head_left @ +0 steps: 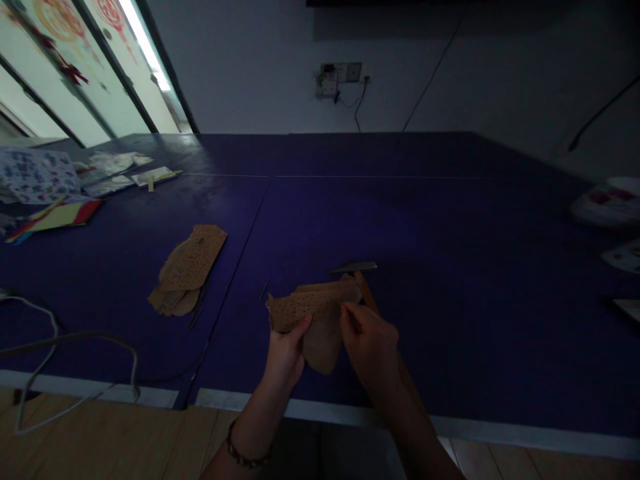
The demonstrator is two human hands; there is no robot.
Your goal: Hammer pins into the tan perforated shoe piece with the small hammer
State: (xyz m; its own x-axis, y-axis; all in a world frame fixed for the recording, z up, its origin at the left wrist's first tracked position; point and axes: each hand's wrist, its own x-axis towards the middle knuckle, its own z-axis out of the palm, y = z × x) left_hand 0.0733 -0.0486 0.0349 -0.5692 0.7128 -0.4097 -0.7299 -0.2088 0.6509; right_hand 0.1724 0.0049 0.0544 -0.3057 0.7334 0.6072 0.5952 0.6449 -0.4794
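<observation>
My left hand (289, 347) is closed on some brown sheet pieces (295, 308), thumb on top; rows of small dark holes dot the upper piece. A smooth rounded flap (323, 347) of the same brown hangs below. At the right edge of these pieces, my right hand (370, 340) is closed in a pinch; whatever is between its fingertips is too small and dark to make out. Behind it lies a hammer with a metal head (354, 267) and a wooden handle (367, 293), partly hidden by my right hand and forearm. A thin rod (263, 289) rests left of the pieces.
Farther left on the dark blue table (425, 220) lies a stack of perforated brown pieces (193, 263), with thin rods (197, 313) beside it. A pale cable (95, 337) loops over the front left edge. Coloured sheets (60, 217) and plastic bags (113, 167) lie at the back left.
</observation>
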